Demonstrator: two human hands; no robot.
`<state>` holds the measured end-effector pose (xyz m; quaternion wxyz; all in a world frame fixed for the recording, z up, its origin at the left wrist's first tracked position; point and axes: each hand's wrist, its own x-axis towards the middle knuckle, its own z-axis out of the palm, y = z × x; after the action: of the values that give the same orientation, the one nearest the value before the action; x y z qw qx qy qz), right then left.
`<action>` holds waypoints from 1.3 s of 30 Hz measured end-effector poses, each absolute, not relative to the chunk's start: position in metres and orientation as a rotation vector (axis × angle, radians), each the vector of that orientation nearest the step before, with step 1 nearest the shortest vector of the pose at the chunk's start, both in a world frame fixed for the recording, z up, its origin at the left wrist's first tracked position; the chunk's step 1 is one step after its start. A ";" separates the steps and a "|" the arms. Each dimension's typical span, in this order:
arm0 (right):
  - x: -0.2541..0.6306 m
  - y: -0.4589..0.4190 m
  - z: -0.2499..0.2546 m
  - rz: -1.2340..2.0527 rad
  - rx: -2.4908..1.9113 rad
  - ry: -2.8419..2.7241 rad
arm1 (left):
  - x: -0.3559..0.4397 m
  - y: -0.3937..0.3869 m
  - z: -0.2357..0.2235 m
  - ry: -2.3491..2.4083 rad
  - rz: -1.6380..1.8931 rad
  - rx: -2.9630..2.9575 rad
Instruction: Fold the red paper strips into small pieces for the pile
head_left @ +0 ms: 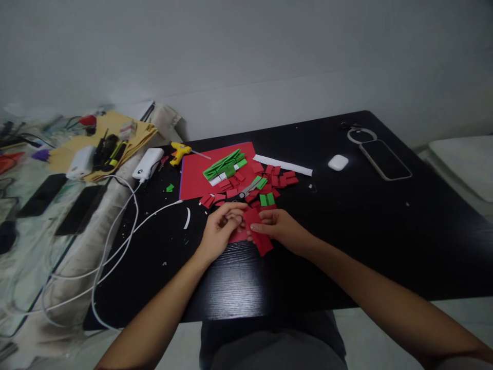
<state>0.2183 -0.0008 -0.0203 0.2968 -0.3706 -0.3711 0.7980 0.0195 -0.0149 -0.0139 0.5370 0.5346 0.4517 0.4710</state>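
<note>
Both my hands meet over a piece of red paper [259,240] lying on the black table [346,231]. My left hand [219,231] pinches the paper's left part with curled fingers. My right hand [279,227] presses and grips its upper right part. Just beyond my fingers lie several small red folded pieces [279,177] and a few green ones [266,198], with scissors [248,190] among them. A large red sheet [200,177] behind carries folded green strips [225,164].
A yellow glue gun [180,150], a white power bank [148,163] with white cables [127,226], a white paper strip [283,164], an earbud case [338,162] and a phone [385,159] lie on the table. A cluttered surface with dark phones sits at left.
</note>
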 end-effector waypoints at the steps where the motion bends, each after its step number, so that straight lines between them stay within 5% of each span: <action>1: 0.219 0.000 -0.020 2.130 -0.979 -0.979 | 0.019 -0.014 -0.013 1.061 1.124 1.278; 39: 0.220 0.000 -0.016 2.174 -1.003 -1.010 | 0.018 -0.015 -0.006 1.158 1.082 1.371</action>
<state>0.2201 -0.0003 -0.0158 0.2682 -0.3719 -0.3744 0.8060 0.0181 -0.0147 -0.0062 0.4996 0.5668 0.4786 0.4472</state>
